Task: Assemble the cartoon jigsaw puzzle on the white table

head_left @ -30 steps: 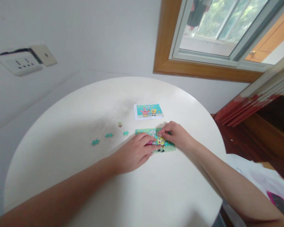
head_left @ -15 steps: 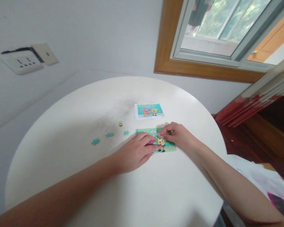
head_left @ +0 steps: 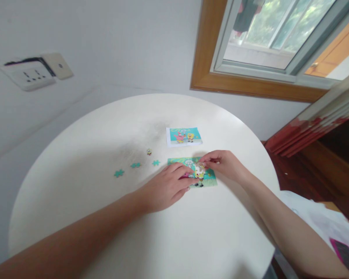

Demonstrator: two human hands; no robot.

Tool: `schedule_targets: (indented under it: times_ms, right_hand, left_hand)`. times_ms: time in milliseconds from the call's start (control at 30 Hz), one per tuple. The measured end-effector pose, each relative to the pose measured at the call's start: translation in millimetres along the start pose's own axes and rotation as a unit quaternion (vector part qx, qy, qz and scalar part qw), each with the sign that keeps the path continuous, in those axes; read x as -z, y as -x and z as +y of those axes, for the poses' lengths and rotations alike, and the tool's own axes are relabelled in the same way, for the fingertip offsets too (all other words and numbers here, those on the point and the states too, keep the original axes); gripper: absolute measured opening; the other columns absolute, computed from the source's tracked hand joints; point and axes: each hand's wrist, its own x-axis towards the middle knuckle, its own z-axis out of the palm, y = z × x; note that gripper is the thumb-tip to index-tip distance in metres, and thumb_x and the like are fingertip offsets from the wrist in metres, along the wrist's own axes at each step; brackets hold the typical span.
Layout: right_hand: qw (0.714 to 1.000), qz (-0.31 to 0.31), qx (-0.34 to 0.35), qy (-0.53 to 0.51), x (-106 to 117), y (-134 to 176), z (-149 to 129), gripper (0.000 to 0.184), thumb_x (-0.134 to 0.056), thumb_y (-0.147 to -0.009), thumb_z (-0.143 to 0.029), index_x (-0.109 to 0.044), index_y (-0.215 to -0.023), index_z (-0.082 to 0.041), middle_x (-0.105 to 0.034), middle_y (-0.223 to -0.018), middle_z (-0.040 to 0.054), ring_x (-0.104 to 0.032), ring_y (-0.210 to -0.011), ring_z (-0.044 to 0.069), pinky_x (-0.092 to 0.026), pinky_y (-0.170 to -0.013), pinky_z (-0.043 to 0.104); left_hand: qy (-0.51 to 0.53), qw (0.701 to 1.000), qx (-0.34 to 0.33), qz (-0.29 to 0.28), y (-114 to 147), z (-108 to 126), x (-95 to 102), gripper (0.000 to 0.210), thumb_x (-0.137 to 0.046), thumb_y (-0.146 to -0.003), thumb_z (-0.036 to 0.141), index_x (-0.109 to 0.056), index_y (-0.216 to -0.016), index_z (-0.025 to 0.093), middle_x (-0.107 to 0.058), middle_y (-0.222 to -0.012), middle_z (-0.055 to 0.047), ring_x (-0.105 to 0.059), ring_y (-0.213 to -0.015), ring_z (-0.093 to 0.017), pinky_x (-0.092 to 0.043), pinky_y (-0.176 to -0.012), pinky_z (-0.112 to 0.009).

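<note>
A nearly filled jigsaw puzzle [head_left: 212,180] with teal cartoon characters lies flat on the white round table [head_left: 192,236]. My left hand [head_left: 168,186] rests on its left side with fingers stretched out and covers part of the picture. Over the upper right of the puzzle, my right hand [head_left: 223,164] pinches a puzzle piece [head_left: 200,166], whose greyish side shows and which looks tilted. Just below that piece, a white gap shows in the yellow character. Left of the puzzle lie several loose pieces, among them a teal piece [head_left: 119,173] and a small yellow character piece [head_left: 149,152].
Behind the puzzle lies a reference picture card [head_left: 184,137] with the same characters. A wall with a socket [head_left: 31,75] borders the table at the left, and a wood-framed window [head_left: 209,83] is at the back right. A phone-like object [head_left: 344,252] lies on white sheeting at the lower right.
My right hand has drawn back slightly to the right and lifted the pinched piece, baring a white gap in the puzzle. My left hand stays in place on the puzzle.
</note>
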Motion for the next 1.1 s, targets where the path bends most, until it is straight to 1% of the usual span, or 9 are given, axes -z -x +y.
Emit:
schedule_targets:
  times_ms: [100,167,333,500,767,933,1100]
  right_hand:
    - [0.999,-0.028,-0.017,-0.028,1.4,2.9,-2.4,0.02,-0.058,-0.078,-0.025,-0.074,-0.089,-0.019,-0.073,-0.079,0.0006,-0.066,-0.07,0.015,-0.051,-0.067,0.025]
    - [0.999,-0.036,-0.02,-0.023,3.2,4.2,-3.6,0.02,-0.057,-0.078,-0.024,-0.074,-0.088,-0.018,-0.072,-0.077,0.0004,-0.065,-0.068,0.015,-0.051,-0.065,0.025]
    - [0.996,-0.02,0.013,0.092,7.0,4.0,-6.5,0.02,-0.058,-0.078,-0.021,-0.075,-0.088,-0.019,-0.072,-0.079,0.0,-0.061,-0.07,0.014,-0.046,-0.065,0.024]
    - [0.991,-0.01,0.018,0.129,7.4,2.5,-6.4,0.021,-0.057,-0.078,-0.02,-0.076,-0.088,-0.021,-0.073,-0.082,0.0001,-0.059,-0.071,0.014,-0.044,-0.068,0.025]
    - [0.993,-0.03,0.023,0.113,6.4,2.9,-4.7,0.015,-0.058,-0.077,-0.019,-0.072,-0.082,-0.02,-0.07,-0.078,-0.0003,-0.06,-0.072,0.014,-0.045,-0.068,0.024]
    - [0.989,-0.02,0.035,0.145,4.8,1.7,-6.8,0.011,-0.061,-0.077,-0.018,-0.072,-0.079,-0.02,-0.069,-0.079,0.0005,-0.058,-0.071,0.013,-0.044,-0.068,0.024]
    - [0.987,-0.015,0.045,0.154,4.4,-0.8,-7.2,0.008,-0.064,-0.077,-0.018,-0.072,-0.077,-0.019,-0.067,-0.078,0.0016,-0.057,-0.072,0.014,-0.044,-0.069,0.025]
  left_hand:
    - [-0.002,1.0,0.001,0.0,0.3,-0.2,-0.8,0.038,-0.048,-0.093,0.02,-0.057,-0.129,0.027,-0.057,-0.122,-0.009,-0.047,-0.117,-0.024,-0.041,-0.102,-0.043]
    - [-0.003,1.0,0.002,0.0,0.4,-0.1,-1.2,0.037,-0.048,-0.093,0.02,-0.057,-0.129,0.027,-0.057,-0.122,-0.009,-0.047,-0.116,-0.024,-0.04,-0.102,-0.043]
    - [-0.003,1.0,0.004,-0.008,0.5,0.5,-0.8,0.037,-0.047,-0.094,0.022,-0.056,-0.13,0.027,-0.056,-0.123,-0.008,-0.047,-0.116,-0.024,-0.04,-0.102,-0.043]
    - [-0.005,1.0,0.003,-0.013,0.3,0.5,0.7,0.037,-0.046,-0.095,0.023,-0.055,-0.131,0.027,-0.056,-0.124,-0.009,-0.047,-0.116,-0.025,-0.04,-0.102,-0.044]
    - [-0.006,1.0,0.002,-0.004,0.2,0.9,0.6,0.037,-0.046,-0.094,0.02,-0.057,-0.129,0.025,-0.057,-0.122,-0.009,-0.047,-0.116,-0.025,-0.041,-0.101,-0.044]
    - [-0.006,1.0,0.004,-0.012,-0.1,0.4,0.1,0.036,-0.046,-0.094,0.021,-0.057,-0.128,0.026,-0.057,-0.122,-0.009,-0.047,-0.116,-0.025,-0.041,-0.101,-0.044]
    - [-0.002,1.0,0.004,-0.015,-0.6,0.2,-0.4,0.037,-0.047,-0.094,0.022,-0.056,-0.129,0.027,-0.057,-0.122,-0.009,-0.047,-0.116,-0.025,-0.041,-0.101,-0.045]
